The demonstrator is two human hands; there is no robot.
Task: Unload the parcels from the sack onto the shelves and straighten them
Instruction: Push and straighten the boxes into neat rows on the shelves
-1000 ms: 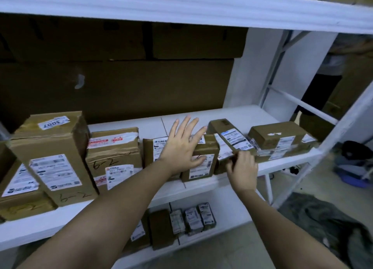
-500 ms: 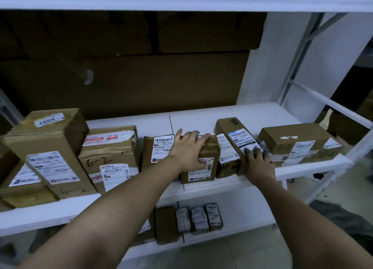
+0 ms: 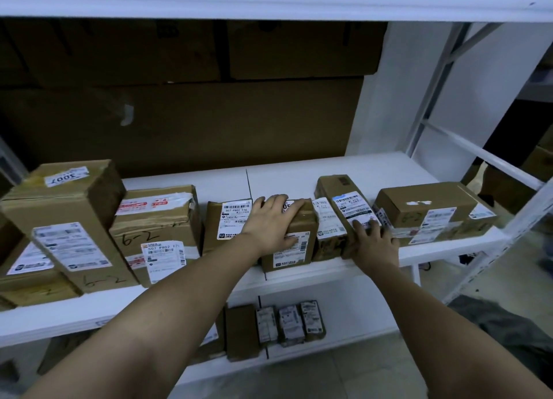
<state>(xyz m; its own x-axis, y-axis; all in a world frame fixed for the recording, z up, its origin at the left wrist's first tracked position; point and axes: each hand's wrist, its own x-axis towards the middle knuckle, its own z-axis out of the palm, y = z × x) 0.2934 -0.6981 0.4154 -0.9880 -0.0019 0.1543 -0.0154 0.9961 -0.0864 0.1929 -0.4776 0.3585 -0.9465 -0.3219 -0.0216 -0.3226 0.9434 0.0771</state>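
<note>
On the middle shelf, the left hand grips the top of an upright small parcel. Just right of it, the right hand presses flat against a tilted long parcel, long axis running back. Roughly seven parcels show on that shelf.

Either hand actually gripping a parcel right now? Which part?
Left hand grips the small upright parcel over its top edge. Right hand rests against the front end of the tilted parcel; no clear grip visible.
</note>
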